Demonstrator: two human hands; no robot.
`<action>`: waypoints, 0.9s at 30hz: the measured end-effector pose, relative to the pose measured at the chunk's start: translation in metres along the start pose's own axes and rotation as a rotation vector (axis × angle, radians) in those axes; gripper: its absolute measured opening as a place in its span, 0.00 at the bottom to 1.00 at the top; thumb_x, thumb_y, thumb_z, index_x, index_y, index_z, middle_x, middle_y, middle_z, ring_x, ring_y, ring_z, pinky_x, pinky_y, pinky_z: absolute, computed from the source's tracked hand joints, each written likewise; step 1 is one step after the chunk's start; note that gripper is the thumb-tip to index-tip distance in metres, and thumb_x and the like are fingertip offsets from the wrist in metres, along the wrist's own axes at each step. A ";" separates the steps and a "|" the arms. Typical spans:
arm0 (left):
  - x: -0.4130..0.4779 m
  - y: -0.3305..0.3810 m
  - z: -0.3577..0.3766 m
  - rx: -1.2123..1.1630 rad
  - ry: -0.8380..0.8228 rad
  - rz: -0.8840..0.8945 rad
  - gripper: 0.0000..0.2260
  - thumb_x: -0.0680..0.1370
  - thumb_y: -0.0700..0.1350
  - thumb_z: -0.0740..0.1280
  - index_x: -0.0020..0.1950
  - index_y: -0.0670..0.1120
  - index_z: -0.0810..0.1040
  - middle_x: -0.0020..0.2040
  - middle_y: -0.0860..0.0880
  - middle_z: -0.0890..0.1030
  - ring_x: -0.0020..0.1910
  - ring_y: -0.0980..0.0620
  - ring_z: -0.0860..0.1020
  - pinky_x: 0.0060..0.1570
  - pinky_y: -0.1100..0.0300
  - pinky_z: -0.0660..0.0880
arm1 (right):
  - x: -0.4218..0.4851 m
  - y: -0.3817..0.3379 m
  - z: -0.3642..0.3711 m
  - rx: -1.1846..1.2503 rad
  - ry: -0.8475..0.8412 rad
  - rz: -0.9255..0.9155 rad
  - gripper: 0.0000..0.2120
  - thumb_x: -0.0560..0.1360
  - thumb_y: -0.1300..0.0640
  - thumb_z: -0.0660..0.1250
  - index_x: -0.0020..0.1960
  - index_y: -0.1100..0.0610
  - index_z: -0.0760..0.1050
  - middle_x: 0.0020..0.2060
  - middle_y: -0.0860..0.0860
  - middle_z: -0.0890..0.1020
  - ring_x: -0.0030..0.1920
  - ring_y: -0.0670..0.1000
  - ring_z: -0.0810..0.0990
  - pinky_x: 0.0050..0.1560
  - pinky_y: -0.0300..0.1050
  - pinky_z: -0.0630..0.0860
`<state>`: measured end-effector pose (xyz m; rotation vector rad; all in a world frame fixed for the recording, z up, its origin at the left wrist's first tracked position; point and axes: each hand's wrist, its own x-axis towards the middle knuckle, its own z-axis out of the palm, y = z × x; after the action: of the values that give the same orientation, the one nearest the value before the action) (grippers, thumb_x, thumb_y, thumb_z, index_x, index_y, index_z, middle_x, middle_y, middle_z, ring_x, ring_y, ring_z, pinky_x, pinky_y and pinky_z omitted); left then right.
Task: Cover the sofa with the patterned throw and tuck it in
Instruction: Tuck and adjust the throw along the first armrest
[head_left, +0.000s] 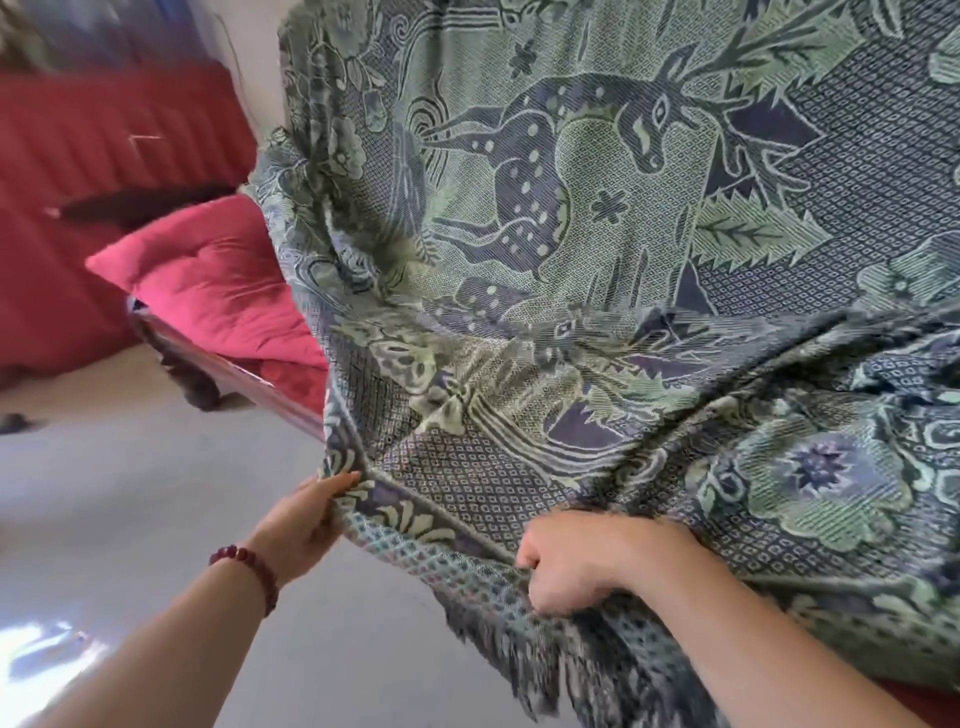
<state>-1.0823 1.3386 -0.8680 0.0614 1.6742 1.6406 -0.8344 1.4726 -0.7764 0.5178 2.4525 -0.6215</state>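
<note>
**A:** What have the hands got?

**B:** Both hold the lower hem of the patterned throw (597, 218). The left hand (304, 522), with a bead bracelet (249, 569) at the wrist, pinches the hem near its left corner, thumb on top and fingers underneath. The right hand (569, 561) is curled into a fist round a gather of cloth just above the fringe (519, 654).

**A:** And where does the throw lie?

**B:** It is draped down the back and across the seat of the sofa (296, 382), with the hem lifted off the front edge. The sofa's left end is uncovered, so a pink cushion (218, 280) and the wooden front rail (223, 366) show.

**A:** So the step in hand is straightening, not tucking?

**B:** I'd judge so. The cloth is rucked in folds across the seat. Pull the hem evenly towards you with both hands to draw those flat, and keep the hem parallel to the front rail. Perhaps shift it leftwards too, so the bare end gets covered. Leave enough slack at the seat's back edge to push into the crease.

**A:** Any risk?

**B:** Tugging one hand harder would skew the pattern, or drag the top off the backrest.
</note>
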 end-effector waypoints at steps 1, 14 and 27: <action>0.005 -0.006 -0.007 -0.005 -0.012 -0.005 0.11 0.75 0.40 0.68 0.56 0.38 0.77 0.45 0.38 0.84 0.36 0.48 0.83 0.34 0.61 0.81 | 0.005 0.003 0.003 0.047 0.003 0.015 0.09 0.68 0.63 0.58 0.43 0.64 0.75 0.30 0.59 0.68 0.29 0.54 0.62 0.30 0.48 0.59; 0.033 0.022 0.046 -0.027 0.404 0.339 0.29 0.69 0.46 0.76 0.68 0.45 0.70 0.61 0.47 0.75 0.58 0.49 0.77 0.60 0.55 0.73 | 0.045 0.038 -0.004 0.603 0.823 -0.243 0.08 0.73 0.51 0.70 0.51 0.45 0.77 0.46 0.41 0.80 0.49 0.38 0.77 0.49 0.34 0.77; 0.053 0.070 0.070 0.230 0.389 0.589 0.20 0.70 0.49 0.75 0.60 0.56 0.76 0.65 0.53 0.72 0.65 0.56 0.70 0.68 0.53 0.66 | 0.104 -0.003 -0.057 0.737 1.050 -0.338 0.14 0.69 0.53 0.75 0.53 0.47 0.76 0.51 0.39 0.78 0.54 0.39 0.77 0.54 0.37 0.77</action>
<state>-1.1145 1.4365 -0.8239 0.4052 2.2938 1.9615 -0.9396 1.5234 -0.7951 0.8719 3.2507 -1.7925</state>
